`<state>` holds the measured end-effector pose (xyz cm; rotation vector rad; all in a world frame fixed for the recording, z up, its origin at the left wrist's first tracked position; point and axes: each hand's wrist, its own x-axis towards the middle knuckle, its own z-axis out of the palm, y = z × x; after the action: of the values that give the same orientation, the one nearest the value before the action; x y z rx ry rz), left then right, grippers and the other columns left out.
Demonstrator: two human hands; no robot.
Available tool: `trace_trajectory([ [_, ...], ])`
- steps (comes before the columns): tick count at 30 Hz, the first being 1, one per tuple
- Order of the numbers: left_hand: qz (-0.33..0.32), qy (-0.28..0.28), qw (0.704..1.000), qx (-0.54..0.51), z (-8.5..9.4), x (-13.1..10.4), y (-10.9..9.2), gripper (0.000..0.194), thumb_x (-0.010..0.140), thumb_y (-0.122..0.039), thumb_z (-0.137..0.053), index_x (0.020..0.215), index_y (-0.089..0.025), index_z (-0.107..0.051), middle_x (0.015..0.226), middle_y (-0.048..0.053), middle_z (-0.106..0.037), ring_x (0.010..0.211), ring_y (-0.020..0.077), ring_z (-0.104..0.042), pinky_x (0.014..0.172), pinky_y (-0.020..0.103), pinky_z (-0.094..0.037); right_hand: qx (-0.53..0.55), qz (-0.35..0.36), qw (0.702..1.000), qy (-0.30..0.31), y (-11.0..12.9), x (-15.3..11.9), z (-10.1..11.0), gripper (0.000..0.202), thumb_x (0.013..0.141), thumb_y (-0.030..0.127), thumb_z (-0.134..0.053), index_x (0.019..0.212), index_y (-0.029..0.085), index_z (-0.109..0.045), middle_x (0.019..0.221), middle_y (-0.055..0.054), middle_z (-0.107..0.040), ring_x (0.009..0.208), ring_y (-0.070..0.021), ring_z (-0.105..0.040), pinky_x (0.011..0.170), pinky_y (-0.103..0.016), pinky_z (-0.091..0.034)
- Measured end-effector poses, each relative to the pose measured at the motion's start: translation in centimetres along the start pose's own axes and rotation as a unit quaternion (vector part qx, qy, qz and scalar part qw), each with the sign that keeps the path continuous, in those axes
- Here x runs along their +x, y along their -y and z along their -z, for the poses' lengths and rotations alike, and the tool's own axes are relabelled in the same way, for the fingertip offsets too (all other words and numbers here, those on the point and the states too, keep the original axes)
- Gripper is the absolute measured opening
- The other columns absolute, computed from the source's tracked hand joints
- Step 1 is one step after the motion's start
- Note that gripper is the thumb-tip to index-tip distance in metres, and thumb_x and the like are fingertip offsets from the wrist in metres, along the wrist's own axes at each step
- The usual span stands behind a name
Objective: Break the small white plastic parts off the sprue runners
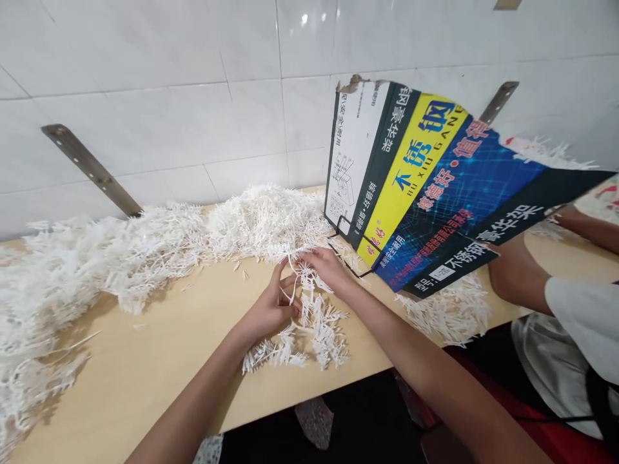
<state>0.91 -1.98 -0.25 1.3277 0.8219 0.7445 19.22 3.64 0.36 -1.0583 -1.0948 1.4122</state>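
White plastic sprigs with thin, needle-like tips [326, 328] lie on the pale wooden table [169, 361] just below my hands. My left hand [278, 299] is closed with its fingers curled round thin white stems of one sprig. Beside it, my right hand [322, 265] pinches the upper part of the same white cluster between thumb and fingers. The stems loop between the two hands, and some fingertips are hidden by them. A large heap of similar white sprigs [265, 219] rises right behind my hands.
More white pieces [48, 283] spread along the left side and against the tiled wall [169, 129]. A printed cardboard sheet [425, 187] stands upright on the right in a black wire holder [351, 261]. Beyond it another person's arm [520, 274] rests near more white pieces. Metal brackets [91, 169] fix to the wall.
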Motion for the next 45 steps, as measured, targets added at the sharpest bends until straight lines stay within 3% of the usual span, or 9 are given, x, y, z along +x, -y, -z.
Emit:
trace_trajectory([
  [5,-0.015,0.002,0.998,0.067,-0.1,1.6,0.2,0.117,0.07,-0.005,-0.062,0.163,-0.037,0.001,0.109,0.006,-0.066,0.058,0.0109,-0.063,0.055,0.026,-0.051,-0.045,0.031,0.996,0.073,0.1,-0.8,-0.1,0.034,0.083,0.047,-0.067,0.078,0.014,-0.073,0.075,-0.005,-0.072,0.071,-0.0188,-0.065,0.072,-0.031,-0.051],
  [11,-0.077,-0.089,0.968,0.22,-1.6,1.2,0.0,0.069,0.084,-0.018,-0.058,0.151,-0.022,-0.041,0.074,-0.002,-0.066,0.053,0.014,-0.058,0.051,0.024,-0.044,-0.066,0.107,0.992,0.03,-0.6,-1.6,-1.0,0.039,0.083,0.056,-0.073,0.077,0.018,-0.07,0.076,-0.003,-0.07,0.077,-0.0207,-0.065,0.073,-0.031,-0.05],
  [15,-0.137,-0.242,0.942,0.186,-1.1,0.2,-0.6,0.037,0.1,-0.039,-0.047,0.119,-0.018,-0.07,0.072,0.002,-0.07,0.064,0.017,-0.065,0.064,0.028,-0.051,-0.011,0.088,0.995,0.055,-1.1,-1.6,-1.6,0.043,0.085,0.061,-0.069,0.078,0.018,-0.068,0.071,-0.003,-0.067,0.069,-0.0184,-0.062,0.067,-0.03,-0.049],
  [18,-0.207,-0.385,0.885,0.159,0.4,-0.3,-0.9,0.04,0.104,-0.041,-0.041,0.096,-0.017,-0.071,0.062,0.001,-0.06,0.061,0.0149,-0.059,0.061,0.026,-0.048,0.01,0.053,0.996,0.073,-1.0,-1.7,-1.3,0.044,0.085,0.062,-0.068,0.083,0.018,-0.066,0.059,0.003,-0.054,0.051,-0.0128,-0.049,0.052,-0.027,-0.038],
  [20,-0.247,-0.408,0.856,0.199,1.6,-0.4,-1.2,0.029,0.102,-0.039,-0.049,0.097,-0.018,-0.069,0.073,0.002,-0.063,0.07,0.0155,-0.062,0.065,0.026,-0.05,-0.045,0.045,0.994,0.089,-0.6,-1.8,-0.7,0.042,0.085,0.059,-0.068,0.078,0.018,-0.064,0.053,0.006,-0.044,0.046,-0.0101,-0.038,0.048,-0.025,-0.03],
  [24,-0.296,-0.24,0.853,0.357,3.3,0.1,-1.7,0.028,0.095,-0.036,-0.064,0.118,-0.021,-0.068,0.126,0.011,-0.067,0.114,0.0239,-0.065,0.088,0.032,-0.055,-0.196,0.095,0.969,0.119,0.3,-1.8,0.2,0.038,0.089,0.048,-0.068,0.069,0.016,-0.062,0.059,0.003,-0.051,0.058,-0.0121,-0.046,0.057,-0.025,-0.034],
  [27,-0.226,-0.129,0.881,0.395,3.4,0.8,-1.1,0.039,0.098,-0.039,-0.06,0.132,-0.022,-0.064,0.131,0.012,-0.067,0.106,0.0224,-0.068,0.085,0.032,-0.056,-0.215,0.114,0.96,0.141,0.3,-1.6,0.4,0.03,0.089,0.042,-0.068,0.076,0.015,-0.069,0.074,-0.001,-0.065,0.074,-0.0169,-0.059,0.069,-0.026,-0.043],
  [36,-0.081,-0.047,0.964,0.247,3.2,1.1,-1.0,0.044,0.09,-0.047,-0.07,0.124,-0.02,-0.072,0.102,0.005,-0.079,0.089,0.0226,-0.071,0.08,0.029,-0.054,-0.268,0.114,0.94,0.179,0.0,-1.5,0.8,0.021,0.09,0.029,-0.062,0.077,0.014,-0.071,0.071,0.001,-0.063,0.071,-0.0147,-0.057,0.066,-0.024,-0.039],
  [45,-0.045,-0.053,0.978,0.195,3.6,1.7,-0.8,0.037,0.095,-0.039,-0.061,0.12,-0.016,-0.072,0.084,0.005,-0.076,0.072,0.0179,-0.07,0.073,0.029,-0.055,-0.327,0.174,0.925,0.087,-0.9,-1.3,0.9,0.033,0.083,0.029,-0.064,0.056,0.016,-0.051,0.057,0.004,-0.044,0.059,-0.0107,-0.043,0.056,-0.025,-0.029],
])
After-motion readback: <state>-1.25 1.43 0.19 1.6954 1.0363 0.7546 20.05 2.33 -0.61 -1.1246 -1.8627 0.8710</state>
